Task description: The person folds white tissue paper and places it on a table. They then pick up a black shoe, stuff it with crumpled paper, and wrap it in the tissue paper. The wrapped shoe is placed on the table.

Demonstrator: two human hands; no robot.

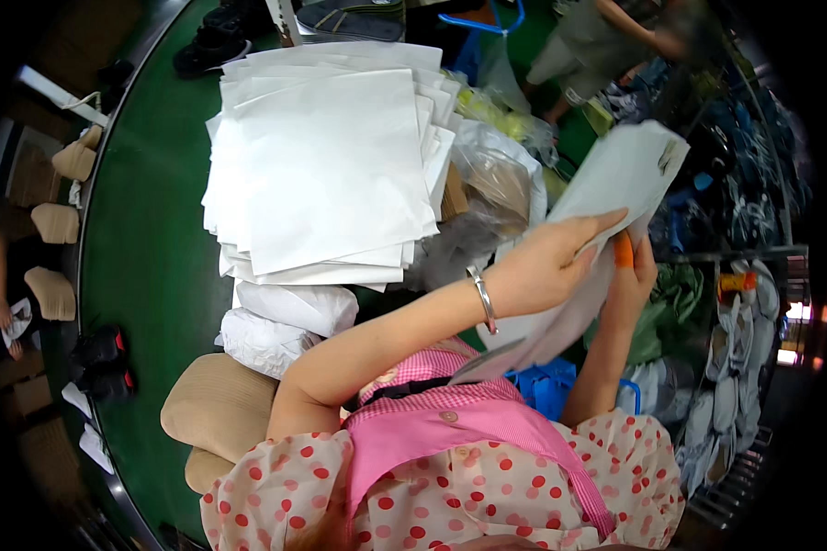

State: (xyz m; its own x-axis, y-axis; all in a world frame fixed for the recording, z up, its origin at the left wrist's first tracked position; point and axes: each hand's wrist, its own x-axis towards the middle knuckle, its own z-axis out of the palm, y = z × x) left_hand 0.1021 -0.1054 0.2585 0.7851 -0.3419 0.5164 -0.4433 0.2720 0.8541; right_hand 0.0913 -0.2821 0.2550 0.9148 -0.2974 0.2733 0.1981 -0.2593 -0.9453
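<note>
Out to the right, my left hand (pixel 544 266), with a silver bangle at the wrist, and my right hand (pixel 635 275) both grip white paper (pixel 615 174). The paper is long and bent or folded, and slants from my apron up to the right; whether it is one sheet or several I cannot tell. My left fingers are closed over its near side. An orange band wraps a finger of my right hand, partly behind the paper. Left of my hands lies a tall, uneven stack of large white sheets (pixel 331 174), touched by neither hand.
White paper-wrapped bundles (pixel 298 312) and tan padded pieces (pixel 220 404) sit below the stack. Clear plastic bags (pixel 496 174) lie beyond my left forearm. A metal rack with shoes (pixel 739 349) stands at right. A green conveyor belt (pixel 147 230) carries dark shoes (pixel 101 363). Other people work nearby.
</note>
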